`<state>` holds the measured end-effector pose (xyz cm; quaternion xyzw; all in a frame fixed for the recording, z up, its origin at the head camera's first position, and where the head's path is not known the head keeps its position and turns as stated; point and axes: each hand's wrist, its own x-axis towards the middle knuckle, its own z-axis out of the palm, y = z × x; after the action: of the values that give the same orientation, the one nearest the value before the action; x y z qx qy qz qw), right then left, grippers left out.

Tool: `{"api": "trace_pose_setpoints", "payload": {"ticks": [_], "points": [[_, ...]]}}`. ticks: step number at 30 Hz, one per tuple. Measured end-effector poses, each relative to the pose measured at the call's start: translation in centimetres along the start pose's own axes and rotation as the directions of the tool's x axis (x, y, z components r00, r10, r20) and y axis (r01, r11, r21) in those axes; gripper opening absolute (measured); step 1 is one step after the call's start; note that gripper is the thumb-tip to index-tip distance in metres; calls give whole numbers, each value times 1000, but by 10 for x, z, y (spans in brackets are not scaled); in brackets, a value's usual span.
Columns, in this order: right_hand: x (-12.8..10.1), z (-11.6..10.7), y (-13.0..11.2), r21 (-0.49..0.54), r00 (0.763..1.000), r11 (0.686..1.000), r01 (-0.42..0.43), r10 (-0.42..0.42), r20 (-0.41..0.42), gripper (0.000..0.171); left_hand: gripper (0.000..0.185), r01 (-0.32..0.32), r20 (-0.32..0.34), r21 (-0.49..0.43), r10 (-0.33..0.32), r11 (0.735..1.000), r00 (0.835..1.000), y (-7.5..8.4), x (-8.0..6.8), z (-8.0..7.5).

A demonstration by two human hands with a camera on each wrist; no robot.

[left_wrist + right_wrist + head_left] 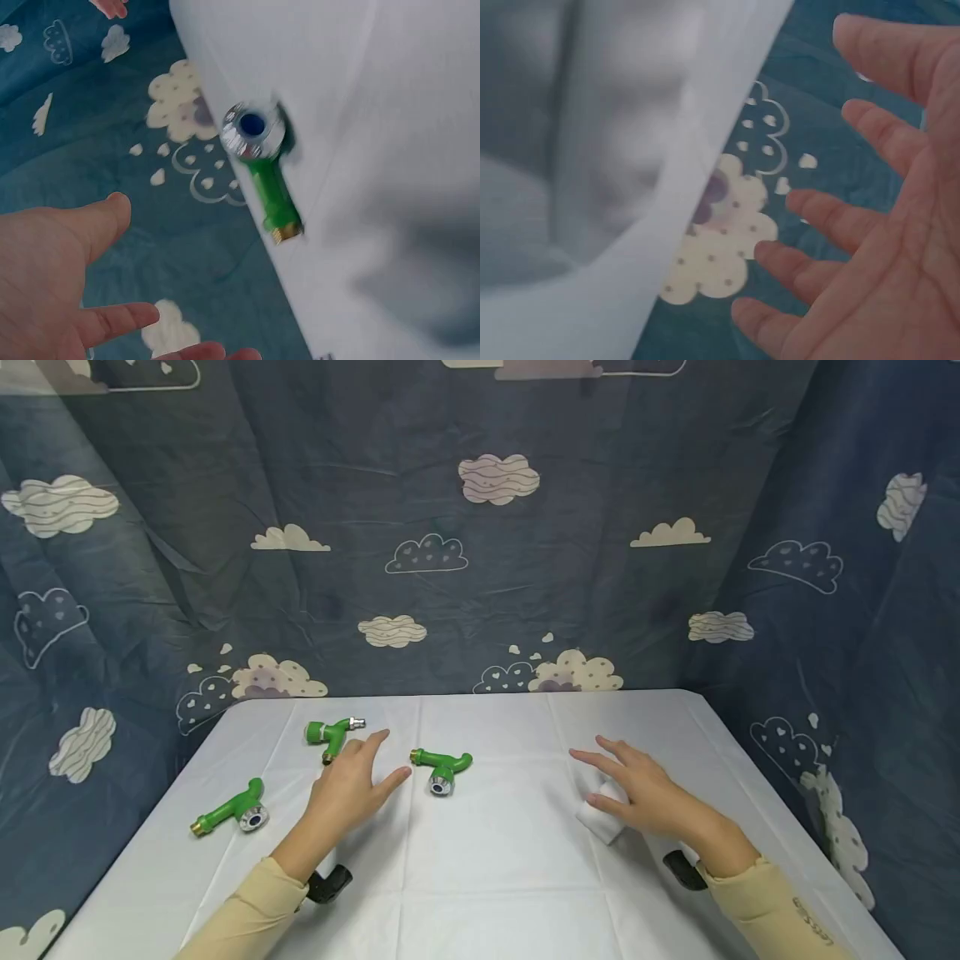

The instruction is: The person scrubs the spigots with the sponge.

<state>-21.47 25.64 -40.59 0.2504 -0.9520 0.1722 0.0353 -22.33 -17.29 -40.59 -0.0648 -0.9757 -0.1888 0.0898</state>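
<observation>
Middle green tap (pixel 444 762) lies near the white table's (pixel 510 868) midline, long axis roughly parallel to the table's far edge: brass end left, hooked spout right. Left hand (pixel 348 795), empty, fingers spread: above table's left half. Right hand (pixel 641 789), likewise: above table's right half, by white box (pixel 603 828).

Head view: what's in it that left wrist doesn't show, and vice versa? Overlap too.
Only head: three green taps together, a white object beneath the right hand, both sleeves, the back of the left hand.

Only left wrist: the left hand's palm side, close up.

Both: left hand, at least one green tap, white table, cloud-print backdrop. Fingertips top left in left wrist are probably the right hand's. Can't tell which tap it shows.
</observation>
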Motion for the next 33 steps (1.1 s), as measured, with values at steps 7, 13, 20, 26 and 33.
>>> {"api": "trace_pose_setpoints", "payload": {"ticks": [7, 13, 20, 26, 33], "points": [[-6, 14, 11, 77, 994, 997, 2, -10, 112, 72, 75, -8, 53, -30, 9, 1000, 999, 9, 7, 29], [-10, 25, 22, 78, 976, 996, -36, 18, 217, 74, 72, -1, 64, -54, 4, 999, 998, 13, 7, 38], [-10, 27, 24, 44, 973, 998, -40, 29, 231, 70, 70, -18, 70, -69, 23, 997, 997, 17, 6, 42], [-9, 23, 19, 23, 960, 998, -66, 58, 274, 73, 67, -37, 70, -73, 42, 997, 997, 21, 6, 48], [-9, 21, 16, -38, 963, 997, -65, 73, 259, 71, 67, -51, 64, -71, 56, 996, 996, 26, 7, 54]]}}
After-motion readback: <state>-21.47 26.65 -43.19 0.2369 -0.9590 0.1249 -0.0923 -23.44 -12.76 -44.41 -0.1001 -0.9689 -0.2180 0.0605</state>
